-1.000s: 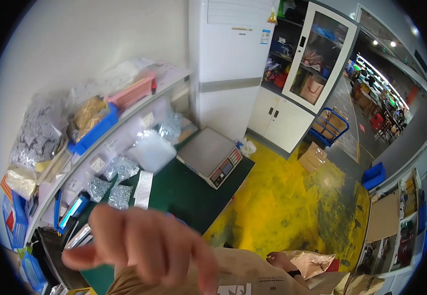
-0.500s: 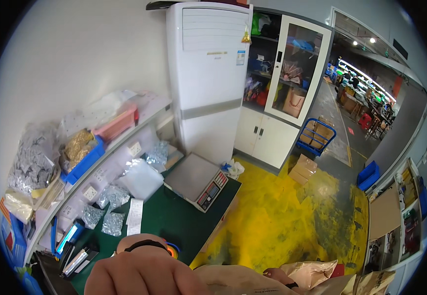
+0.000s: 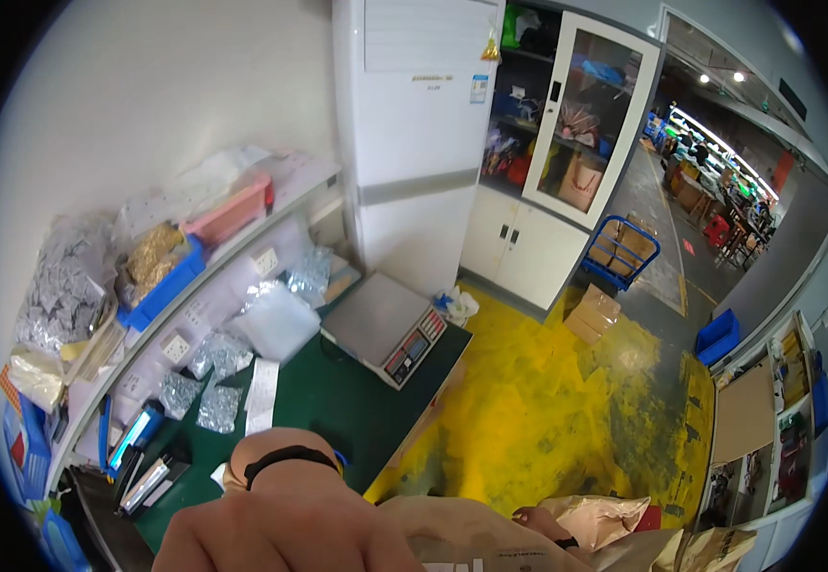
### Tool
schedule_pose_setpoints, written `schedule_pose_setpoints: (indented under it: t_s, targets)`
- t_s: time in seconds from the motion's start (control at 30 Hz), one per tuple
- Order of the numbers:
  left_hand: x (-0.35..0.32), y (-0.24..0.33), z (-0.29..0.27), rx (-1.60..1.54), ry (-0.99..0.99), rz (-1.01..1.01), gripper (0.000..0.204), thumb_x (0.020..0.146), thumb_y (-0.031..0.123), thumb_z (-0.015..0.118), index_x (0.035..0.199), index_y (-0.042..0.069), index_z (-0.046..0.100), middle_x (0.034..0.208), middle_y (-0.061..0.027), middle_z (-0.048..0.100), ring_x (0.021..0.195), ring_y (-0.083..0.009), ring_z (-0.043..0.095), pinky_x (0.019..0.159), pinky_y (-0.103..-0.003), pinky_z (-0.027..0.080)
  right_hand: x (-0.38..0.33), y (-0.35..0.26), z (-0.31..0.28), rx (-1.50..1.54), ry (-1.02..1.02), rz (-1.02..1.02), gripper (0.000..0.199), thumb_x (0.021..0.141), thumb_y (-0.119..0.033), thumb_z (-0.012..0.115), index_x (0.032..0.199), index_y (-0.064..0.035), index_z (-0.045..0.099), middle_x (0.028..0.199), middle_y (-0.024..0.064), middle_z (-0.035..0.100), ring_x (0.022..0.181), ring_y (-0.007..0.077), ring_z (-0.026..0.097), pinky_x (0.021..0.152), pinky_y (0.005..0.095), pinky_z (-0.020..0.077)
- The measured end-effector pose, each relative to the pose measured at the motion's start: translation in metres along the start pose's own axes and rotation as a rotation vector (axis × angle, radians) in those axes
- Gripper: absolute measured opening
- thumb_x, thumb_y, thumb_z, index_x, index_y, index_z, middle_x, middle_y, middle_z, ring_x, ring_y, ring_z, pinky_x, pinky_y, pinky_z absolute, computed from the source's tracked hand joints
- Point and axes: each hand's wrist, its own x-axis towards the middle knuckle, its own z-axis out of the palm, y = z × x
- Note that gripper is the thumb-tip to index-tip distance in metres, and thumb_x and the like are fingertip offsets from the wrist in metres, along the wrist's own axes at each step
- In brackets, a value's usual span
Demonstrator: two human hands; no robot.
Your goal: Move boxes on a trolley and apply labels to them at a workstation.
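My left hand (image 3: pixel 285 524) is large and close at the lower edge, knuckles up and fingers bent, with a dark band (image 3: pixel 290 457) on its wrist. Its fingertips lie out of the picture, so what they hold is hidden. Beside it, a brown kraft paper bag (image 3: pixel 462 524) spreads along the lower edge, overlapping the hand's right side. My right hand (image 3: pixel 540 520) shows only in part behind this paper, a dark band at its wrist, its fingers too covered to read. More crumpled brown paper (image 3: pixel 600 516) lies just right of it.
On the green table (image 3: pixel 333 410) are a scale (image 3: pixel 381 329), clear bags of small parts (image 3: pixel 219 410), a paper slip (image 3: pixel 262 396) and a stapler (image 3: pixel 154 483). A shelf holds a blue bin (image 3: pixel 161 286). Beyond stand a white cabinet, a blue trolley (image 3: pixel 621 253) and a carton (image 3: pixel 592 315).
The room has shifted slightly upward in view. My left hand's wrist and the paper bag show a little higher, and a coloured ring behind that wrist is now mostly hidden.
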Motion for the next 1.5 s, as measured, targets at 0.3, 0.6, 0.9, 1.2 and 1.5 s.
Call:
schedule_pose_setpoints:
  t_s: [0.3, 0.6, 0.9, 1.2, 1.5]
  targets:
    - [0.002, -0.003, 0.002, -0.038, -0.053, 0.019, 0.041, 0.103, 0.023, 0.034, 0.066, 0.009, 0.044, 0.056, -0.0056, 0.051, 0.047, -0.0163, 0.051, 0.078, -0.038, 0.058, -0.002, 0.0, 0.003, 0.029, -0.03, 0.039, 0.042, 0.082, -0.04, 0.056, 0.107, -0.009, 0.07, 0.104, 0.0178, 0.068, 0.101, 0.0366, 0.062, 0.088, 0.0399, 0.0498]
    - [-0.009, 0.007, 0.014, -0.09, -0.038, -0.08, 0.043, 0.103, 0.028, 0.035, 0.065, 0.009, 0.044, 0.055, -0.0055, 0.051, 0.047, -0.0165, 0.052, 0.075, -0.038, 0.057, -0.012, -0.004, 0.005, 0.021, -0.072, 0.076, 0.043, 0.083, -0.041, 0.053, 0.107, -0.0093, 0.07, 0.105, 0.0169, 0.068, 0.103, 0.0362, 0.062, 0.089, 0.0399, 0.0489]
    - [0.0, -0.01, 0.011, -0.127, -0.03, -0.016, 0.044, 0.103, 0.031, 0.037, 0.065, 0.009, 0.044, 0.055, -0.0058, 0.051, 0.046, -0.016, 0.052, 0.073, -0.038, 0.058, -0.018, -0.002, 0.006, 0.033, -0.09, 0.088, 0.044, 0.084, -0.042, 0.049, 0.108, -0.0104, 0.069, 0.107, 0.0166, 0.068, 0.103, 0.0368, 0.061, 0.089, 0.0406, 0.0487]
    - [0.004, -0.016, 0.02, -0.073, 0.056, -0.028, 0.045, 0.102, 0.033, 0.039, 0.065, 0.008, 0.042, 0.051, -0.0068, 0.048, 0.039, -0.0158, 0.046, 0.07, -0.04, 0.059, -0.017, 0.001, 0.012, 0.076, -0.049, 0.078, 0.041, 0.084, -0.04, 0.051, 0.104, -0.01, 0.07, 0.103, 0.0173, 0.068, 0.099, 0.0388, 0.062, 0.086, 0.042, 0.0496]
    - [0.002, -0.024, 0.012, -0.066, 0.011, 0.0, 0.047, 0.102, 0.034, 0.039, 0.063, 0.008, 0.041, 0.048, -0.0067, 0.047, 0.035, -0.0151, 0.042, 0.065, -0.04, 0.06, -0.016, 0.006, 0.012, 0.065, -0.077, 0.063, 0.041, 0.083, -0.041, 0.053, 0.101, -0.0088, 0.07, 0.103, 0.0174, 0.067, 0.099, 0.0388, 0.061, 0.085, 0.0417, 0.0501]
